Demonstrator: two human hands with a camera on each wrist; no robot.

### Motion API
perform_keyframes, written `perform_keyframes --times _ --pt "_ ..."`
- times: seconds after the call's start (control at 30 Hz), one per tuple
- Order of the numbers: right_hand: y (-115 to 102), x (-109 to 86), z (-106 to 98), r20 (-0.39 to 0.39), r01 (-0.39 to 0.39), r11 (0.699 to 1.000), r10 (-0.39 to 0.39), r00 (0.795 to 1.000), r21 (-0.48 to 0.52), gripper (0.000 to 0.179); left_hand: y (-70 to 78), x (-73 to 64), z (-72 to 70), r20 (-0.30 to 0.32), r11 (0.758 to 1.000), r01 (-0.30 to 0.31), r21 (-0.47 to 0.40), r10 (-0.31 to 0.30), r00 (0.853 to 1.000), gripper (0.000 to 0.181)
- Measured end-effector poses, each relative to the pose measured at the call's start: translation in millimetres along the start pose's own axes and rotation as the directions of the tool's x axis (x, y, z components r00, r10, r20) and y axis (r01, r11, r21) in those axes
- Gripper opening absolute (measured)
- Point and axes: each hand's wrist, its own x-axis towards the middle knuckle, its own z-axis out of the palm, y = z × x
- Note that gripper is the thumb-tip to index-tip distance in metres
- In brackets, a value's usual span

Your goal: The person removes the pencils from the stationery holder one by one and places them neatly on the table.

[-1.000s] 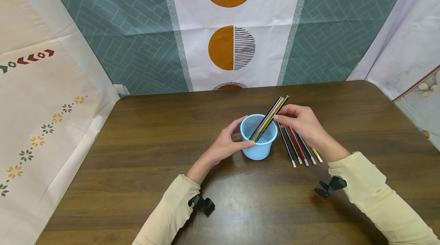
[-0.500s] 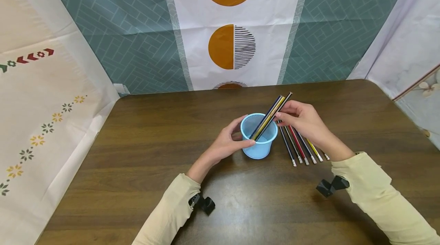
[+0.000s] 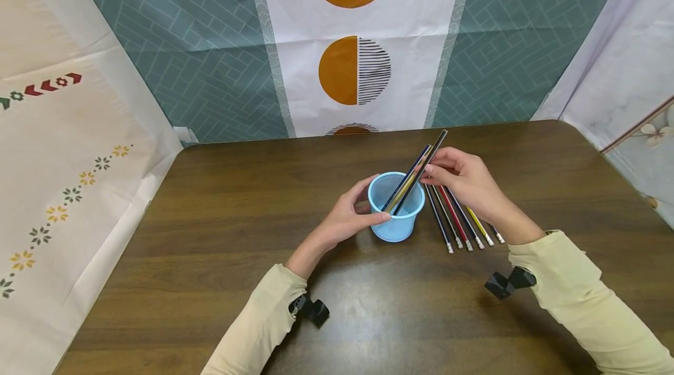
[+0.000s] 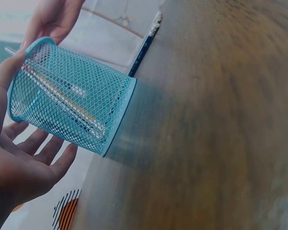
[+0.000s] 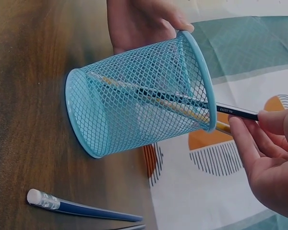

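Note:
A light blue mesh pencil cup (image 3: 394, 230) stands upright on the table, gripped by my left hand (image 3: 344, 220), thumb at the near rim and fingers round the far side. My right hand (image 3: 468, 182) pinches a black pencil (image 5: 230, 111) between thumb and fingers. That pencil slants into the cup, its upper end higher than the others. A dark blue pencil (image 3: 419, 158) and a yellow pencil (image 3: 404, 191) lean inside, towards the right side of the rim. Through the mesh in the right wrist view, the lower parts of the pencils show.
Several pencils with white erasers lie side by side on the wooden table (image 3: 253, 217) right of the cup, among them a red pencil (image 3: 457, 217) and another yellow pencil (image 3: 480, 226). Their far ends are partly hidden under the right hand. Patterned cloth (image 3: 210, 41) hangs behind the table.
My right hand has moved slightly up and away, drawing the black pencil higher out of the cup than the pencils beside it. The left hand and the cup have stayed in place.

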Motion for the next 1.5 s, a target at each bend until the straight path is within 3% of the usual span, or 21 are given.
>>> perform_keyframes --times 0.47,0.83,1.5 --pt "-4.9 1.1 0.1 -0.028 0.06 0.998 -0.059 0.998 0.032 0.019 -1.3 -1.7 0.9 -0.023 0.999 -0.031 0.022 0.032 0.999 0.071" --pt "-10.1 1.3 -0.5 -0.057 0.059 0.998 -0.057 0.997 0.019 0.017 -1.3 -1.5 0.7 -0.017 0.999 -0.03 0.01 0.03 0.999 0.07" --pt "-32.5 0.9 -12.8 -0.085 0.072 0.989 -0.083 0.993 -0.126 0.017 -0.2 -1.7 1.0 -0.027 1.0 -0.019 0.025 0.019 0.999 0.071"
